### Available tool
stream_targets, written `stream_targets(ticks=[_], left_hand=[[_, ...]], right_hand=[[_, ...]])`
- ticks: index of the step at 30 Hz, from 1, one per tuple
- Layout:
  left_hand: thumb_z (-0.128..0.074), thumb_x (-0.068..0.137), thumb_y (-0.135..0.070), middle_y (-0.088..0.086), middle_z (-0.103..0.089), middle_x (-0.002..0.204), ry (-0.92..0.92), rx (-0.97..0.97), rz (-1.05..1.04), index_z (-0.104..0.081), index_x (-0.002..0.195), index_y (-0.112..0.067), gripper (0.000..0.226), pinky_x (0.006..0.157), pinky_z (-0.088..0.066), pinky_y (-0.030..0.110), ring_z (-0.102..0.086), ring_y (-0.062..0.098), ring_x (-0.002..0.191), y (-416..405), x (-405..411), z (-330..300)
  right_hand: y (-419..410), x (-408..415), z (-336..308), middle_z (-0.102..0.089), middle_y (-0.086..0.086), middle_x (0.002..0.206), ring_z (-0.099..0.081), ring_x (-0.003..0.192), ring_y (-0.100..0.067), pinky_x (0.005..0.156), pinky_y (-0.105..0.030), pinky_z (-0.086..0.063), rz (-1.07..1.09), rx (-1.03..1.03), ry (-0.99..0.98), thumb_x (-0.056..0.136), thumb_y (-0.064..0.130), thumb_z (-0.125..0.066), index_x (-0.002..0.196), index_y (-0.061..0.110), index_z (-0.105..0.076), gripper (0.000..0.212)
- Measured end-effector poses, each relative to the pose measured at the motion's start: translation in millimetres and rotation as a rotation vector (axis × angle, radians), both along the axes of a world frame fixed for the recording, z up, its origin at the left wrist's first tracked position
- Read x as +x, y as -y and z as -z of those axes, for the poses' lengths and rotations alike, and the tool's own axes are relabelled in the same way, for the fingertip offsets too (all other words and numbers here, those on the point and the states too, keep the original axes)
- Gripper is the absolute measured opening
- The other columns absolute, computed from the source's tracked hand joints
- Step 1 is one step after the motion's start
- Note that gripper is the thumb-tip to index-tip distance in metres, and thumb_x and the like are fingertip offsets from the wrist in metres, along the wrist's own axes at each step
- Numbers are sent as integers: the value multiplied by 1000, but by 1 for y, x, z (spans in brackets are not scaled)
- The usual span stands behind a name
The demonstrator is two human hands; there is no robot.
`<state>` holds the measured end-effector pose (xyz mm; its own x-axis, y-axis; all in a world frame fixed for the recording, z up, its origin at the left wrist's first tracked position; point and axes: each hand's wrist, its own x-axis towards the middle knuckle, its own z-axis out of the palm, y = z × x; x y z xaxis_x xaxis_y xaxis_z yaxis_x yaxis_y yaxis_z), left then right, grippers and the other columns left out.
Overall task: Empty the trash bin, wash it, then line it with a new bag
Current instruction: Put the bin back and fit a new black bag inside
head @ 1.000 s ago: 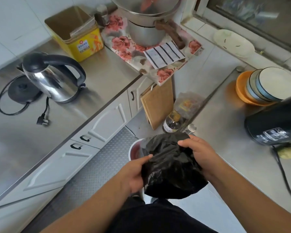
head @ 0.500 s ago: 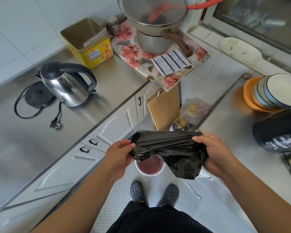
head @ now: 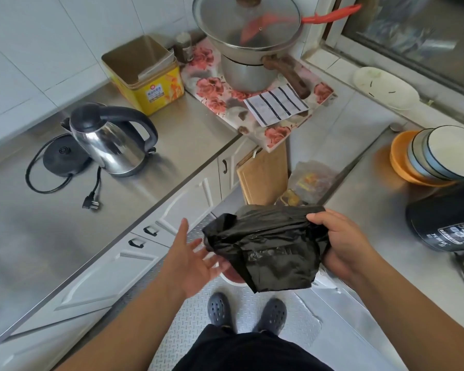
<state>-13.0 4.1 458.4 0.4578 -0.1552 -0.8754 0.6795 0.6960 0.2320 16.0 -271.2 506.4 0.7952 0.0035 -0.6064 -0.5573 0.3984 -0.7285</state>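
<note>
A crumpled black plastic bag (head: 271, 250) hangs in front of me above the floor. My right hand (head: 343, 245) grips its right edge with curled fingers. Just left of the bag, my left hand (head: 192, 259) is spread with straight fingers and holds nothing. Only a sliver of the small round trash bin (head: 232, 280), white-rimmed and reddish inside, shows on the floor under the bag, just ahead of my shoes.
Steel counters run along both sides. On the left one sit a kettle (head: 113, 139) and a yellow tin (head: 145, 76); on the right one, stacked bowls (head: 434, 156) and a black appliance (head: 447, 223). A wooden board (head: 264, 175) and a bottle stand in the corner.
My left hand has let go of the bag's left edge and spread open. The bag now hangs from my right hand alone. The view has tilted up a little.
</note>
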Motion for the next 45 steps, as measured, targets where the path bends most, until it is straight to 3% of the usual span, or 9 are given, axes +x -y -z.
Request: stream_targets(ticks=[4,8,12,20,23,27,31,37,45], left_hand=[[-71,82,-55,20,-65,131,-117,-189,206,-52,134,-4,75,103,-46,62,-64,41,117,38,-7,0],[-51,101,-14,22,-70,122,-129,-150,242,-73,118,-4,29,112,-42,53,-65,36,118,69,-14,11],[-51,100,-2,16,-73,82,-170,177,227,-65,96,-1,15,76,-58,33,-69,25,74,70,-18,33],[-59,99,-11,18,-74,65,-208,369,248,-63,92,-4,10,40,-54,31,-71,26,48,-5,-36,51],[-53,100,-8,24,-75,77,-182,246,289,-63,100,-1,12,51,-61,41,-74,32,60,-21,-47,57],[-49,88,-18,26,-66,110,-148,78,340,-55,119,4,39,106,-46,58,-64,40,101,-30,-60,65],[-58,88,-61,15,-64,126,-212,223,433,-53,131,-9,68,80,-57,45,-68,35,105,-32,-46,72],[-55,50,-98,11,-58,141,-68,228,570,-53,138,-13,122,103,-43,49,-54,32,126,-6,18,54],[-71,77,-69,18,-63,137,60,-112,657,-68,129,-8,80,116,-38,51,-59,36,128,42,41,27]], right_hand=[[-20,2,-1,-74,-20,99,-72,88,-29,82,-41,-58,-48,43,0,91,3,-54,90,6,-77,23],[-38,0,1,-74,-21,97,-73,87,-30,70,-35,-60,-86,48,-8,92,0,-52,97,0,-73,21],[-40,0,2,-74,-21,92,-72,84,-31,73,-37,-61,-65,29,-41,91,0,-53,92,2,-73,21],[-18,9,4,-58,-25,103,-57,94,-34,91,-50,-47,118,-23,-136,85,2,-52,106,2,-60,22],[-21,10,4,-62,-24,102,-62,88,-33,87,-45,-52,121,13,-167,85,3,-50,108,1,-60,26],[-28,8,-1,-67,-22,100,-67,84,-32,84,-44,-56,51,96,-182,80,7,-50,101,-1,-67,28],[-34,8,-15,-54,-21,97,-56,88,-34,77,-41,-50,-160,146,-136,55,11,-63,96,4,-61,41],[-38,7,-35,-62,-26,98,-66,85,-37,74,-41,-58,-347,317,-13,53,7,-64,102,-6,-63,51],[-21,-1,-49,-57,-32,105,-60,93,-41,82,-43,-53,-486,286,29,56,7,-63,104,-24,-50,59]])
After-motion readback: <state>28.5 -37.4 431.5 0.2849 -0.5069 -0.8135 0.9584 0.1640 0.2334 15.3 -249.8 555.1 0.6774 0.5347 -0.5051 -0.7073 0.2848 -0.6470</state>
